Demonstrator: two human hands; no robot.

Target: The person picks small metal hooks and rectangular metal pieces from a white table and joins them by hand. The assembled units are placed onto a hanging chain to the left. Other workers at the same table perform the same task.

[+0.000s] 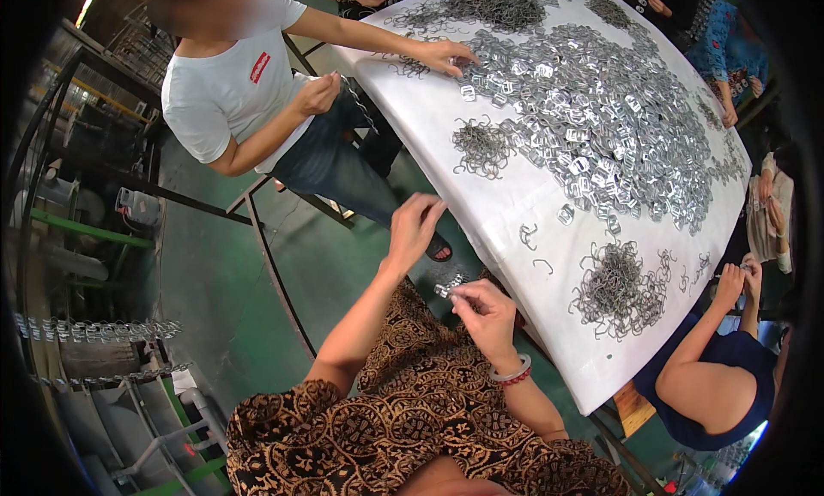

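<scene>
- The small metal buckle piece (448, 287) is sitting right between the person's two hands, just off the near edge of the desk (481, 204), above their patterned lap.
- The right hand (487, 317) is pinching that piece, grip clenched on it with fingertips, a pink bracelet (513, 374) on the wrist.
- The left hand (414, 230) is hovering a bit higher near the desk edge, fingers curled loosely; honestly can't tell if it's pinching a wire or nothing at all.
- Looks like the person is partway through putting one clip together, so my guess is the next move needs a wire hook lined up with the buckle's slot, which is fiddly at this size.
- A couple of loose wire hooks (534, 249) are lying on the desk close by, with a tangled hook pile (616, 288) further right.
- The big flat buckle heap (592, 118) is covering most of the desk's middle.
- A co-worker's hand (448, 57) in a white shirt is picking through the heap's far side, and another person's hands (736, 281) are working at the right edge.
- Finished chains (94, 329) seem to be hanging off a rack at the left.
</scene>
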